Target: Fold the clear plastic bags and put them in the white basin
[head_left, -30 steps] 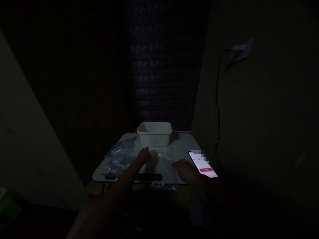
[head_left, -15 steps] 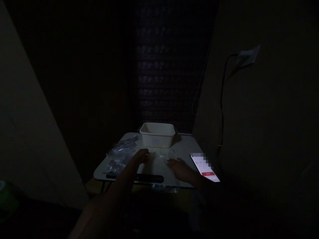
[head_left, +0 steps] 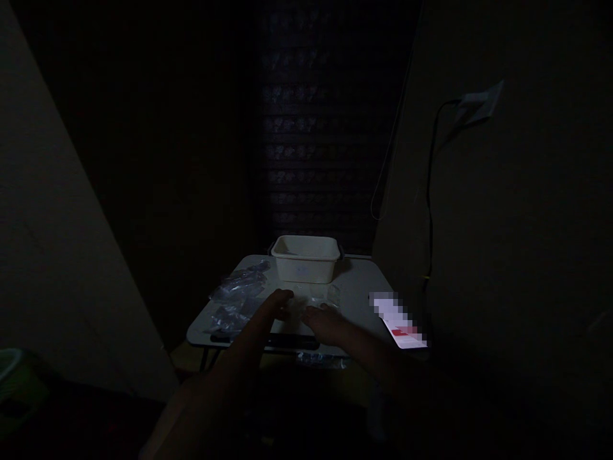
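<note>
In dim light, my left hand (head_left: 280, 303) is over the middle of the small white table (head_left: 364, 276), its fingers stretched forward and slightly bent, apart from each other. My right hand (head_left: 322, 321) lies low over the tabletop, palm down with fingers extended toward the left hand. A clear, thin plastic bag (head_left: 331, 295) is spread flat just beyond the right fingers and between the hands; whether the fingertips touch it is hard to make out. Left of my left hand lies a heap of crumpled clear plastic bags (head_left: 239, 286).
A white plastic bin (head_left: 306, 269) with dark side handles stands at the table's back. A lit phone (head_left: 400, 326) lies at the right edge. More clear plastic (head_left: 322, 361) hangs at the front edge, near a dark slot (head_left: 292, 342). A cable (head_left: 430, 211) runs down the right wall.
My right hand has moved left, closer to my left hand. The view has shifted slightly, and the bin and bags stay in place on the table.
</note>
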Demonstrator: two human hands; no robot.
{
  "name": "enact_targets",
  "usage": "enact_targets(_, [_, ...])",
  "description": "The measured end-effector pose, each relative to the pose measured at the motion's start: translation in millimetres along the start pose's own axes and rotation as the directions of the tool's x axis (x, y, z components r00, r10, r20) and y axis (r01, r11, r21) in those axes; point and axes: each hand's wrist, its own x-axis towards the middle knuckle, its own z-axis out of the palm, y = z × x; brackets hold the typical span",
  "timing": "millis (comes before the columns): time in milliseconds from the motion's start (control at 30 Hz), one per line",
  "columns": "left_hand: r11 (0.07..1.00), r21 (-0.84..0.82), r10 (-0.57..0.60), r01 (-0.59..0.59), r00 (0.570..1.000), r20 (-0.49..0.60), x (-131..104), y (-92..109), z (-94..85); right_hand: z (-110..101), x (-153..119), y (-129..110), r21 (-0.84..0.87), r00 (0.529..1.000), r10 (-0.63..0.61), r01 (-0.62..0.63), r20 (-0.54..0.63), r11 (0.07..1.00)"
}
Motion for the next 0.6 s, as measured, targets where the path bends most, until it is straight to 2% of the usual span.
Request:
enact_targets(133, [0.995,-0.049,-0.089,0.09,0.996,0.025,1,7,3.7,0,4,1,-0.01,0.999,0.017,-0.016,0.041,1.0])
enact_targets(267, [0.98,-0.13,-0.148,0.149,0.989,0.013,0,17,2.8,2,2,8,-0.001,1.0,0.01,-0.01,0.01,1.0])
enact_targets(433, [0.964,-0.221,-0.153,0.15,0.988,0.003,-4,26,-0.2,5,-7,20,-0.014,0.999,0.044,-0.044,0.012,0.999])
enact_targets(600, [0.95,-0.272,-0.151,0.154,0.988,0.032,-3,35,5.2,9,-14,26,-0.014,0.999,0.033,-0.033,-0.012,0.999])
